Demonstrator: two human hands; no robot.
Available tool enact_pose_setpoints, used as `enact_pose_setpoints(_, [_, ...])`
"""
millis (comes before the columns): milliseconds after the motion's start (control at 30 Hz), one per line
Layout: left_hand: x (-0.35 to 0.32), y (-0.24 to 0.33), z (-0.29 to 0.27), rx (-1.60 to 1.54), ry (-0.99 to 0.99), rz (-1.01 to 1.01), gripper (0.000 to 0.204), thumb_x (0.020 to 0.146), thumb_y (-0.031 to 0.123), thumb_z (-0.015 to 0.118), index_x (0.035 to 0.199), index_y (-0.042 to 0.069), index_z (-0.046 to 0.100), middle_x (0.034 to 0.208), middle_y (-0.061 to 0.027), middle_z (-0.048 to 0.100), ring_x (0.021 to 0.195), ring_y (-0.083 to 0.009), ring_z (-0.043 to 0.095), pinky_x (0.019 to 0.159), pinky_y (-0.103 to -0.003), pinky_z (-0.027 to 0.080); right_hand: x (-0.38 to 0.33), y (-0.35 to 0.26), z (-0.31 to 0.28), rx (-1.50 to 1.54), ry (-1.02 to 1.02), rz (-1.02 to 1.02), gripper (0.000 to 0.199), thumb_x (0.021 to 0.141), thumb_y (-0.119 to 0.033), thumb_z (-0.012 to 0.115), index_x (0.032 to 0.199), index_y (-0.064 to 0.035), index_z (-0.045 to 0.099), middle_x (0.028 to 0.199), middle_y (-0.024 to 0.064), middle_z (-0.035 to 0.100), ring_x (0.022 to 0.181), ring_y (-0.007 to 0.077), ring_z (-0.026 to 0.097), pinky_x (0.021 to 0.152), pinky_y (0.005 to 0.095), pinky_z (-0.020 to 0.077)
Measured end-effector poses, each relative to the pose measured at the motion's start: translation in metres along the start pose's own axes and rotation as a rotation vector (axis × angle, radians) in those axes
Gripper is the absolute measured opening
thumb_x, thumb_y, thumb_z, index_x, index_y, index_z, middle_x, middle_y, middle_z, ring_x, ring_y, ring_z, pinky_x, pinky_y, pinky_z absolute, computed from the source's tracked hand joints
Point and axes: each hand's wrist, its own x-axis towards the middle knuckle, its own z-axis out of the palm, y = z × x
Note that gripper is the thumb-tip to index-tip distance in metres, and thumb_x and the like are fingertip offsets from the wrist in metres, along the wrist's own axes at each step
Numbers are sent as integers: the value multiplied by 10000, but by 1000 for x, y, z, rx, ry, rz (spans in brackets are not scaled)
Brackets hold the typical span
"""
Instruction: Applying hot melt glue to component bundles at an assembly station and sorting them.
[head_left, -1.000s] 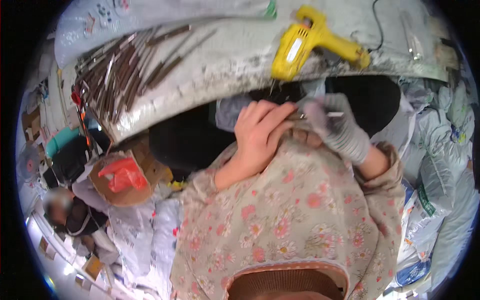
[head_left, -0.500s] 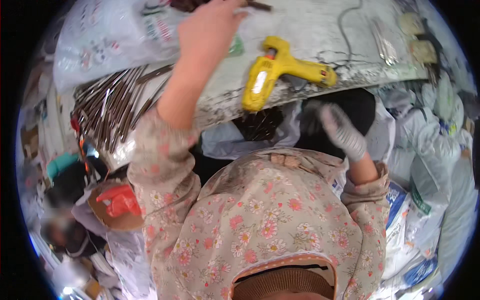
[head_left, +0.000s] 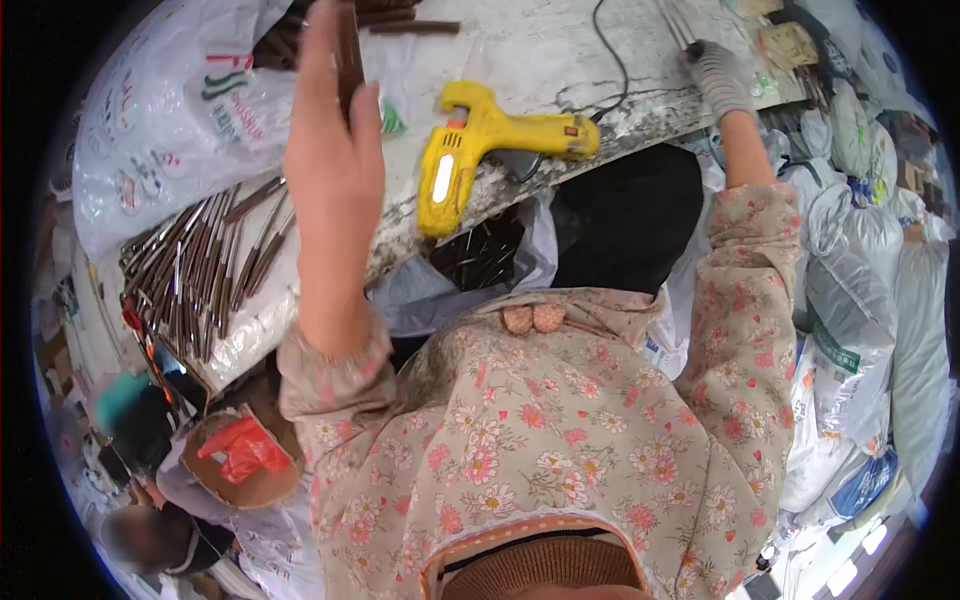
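Note:
My left hand [head_left: 335, 150] is bare and reaches far forward over the grey worktable [head_left: 560, 60]. Its fingers are closed on a thin dark brown stick [head_left: 347, 45] held upright. My right hand [head_left: 718, 75] wears a grey knit glove and is stretched to the table's far right, its fingers resting on thin metal rods [head_left: 678, 20]; whether it grips them is unclear. A yellow glue gun [head_left: 480, 140] lies on the table between my two arms, its black cord [head_left: 605, 40] running away from me.
A heap of brown sticks [head_left: 205, 265] lies at the table's left on a white plastic bag [head_left: 160, 130]. A clear bag of dark sticks [head_left: 480, 255] hangs under the table edge. White sacks [head_left: 850, 330] are stacked at the right. A red bag [head_left: 240, 450] sits at the lower left.
Both hands left my chest. The left hand went up and forward over the table with a stick in it. The right hand swung out to the table's far right.

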Motion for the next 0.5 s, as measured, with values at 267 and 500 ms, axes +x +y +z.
enact_pose_setpoints(267, [-157,12,-28,-617,-154,-876,260,894,90,431,1134,-5,461,773,2,498,582,-39,382,506,-170,312,-81,-54,-46,1094,-21,-254,340,812,-312,603,974,-15,577,772,44,640,593,58,515,526,202,396])
enact_pose_setpoints(500, [-181,8,-19,-571,-333,-947,184,913,110,432,1055,-6,438,731,-34,507,561,-61,438,520,-204,359,-198,-164,-63,744,-226,-547,440,785,-190,605,1203,-112,491,1000,96,567,826,182,593,660,279,468])
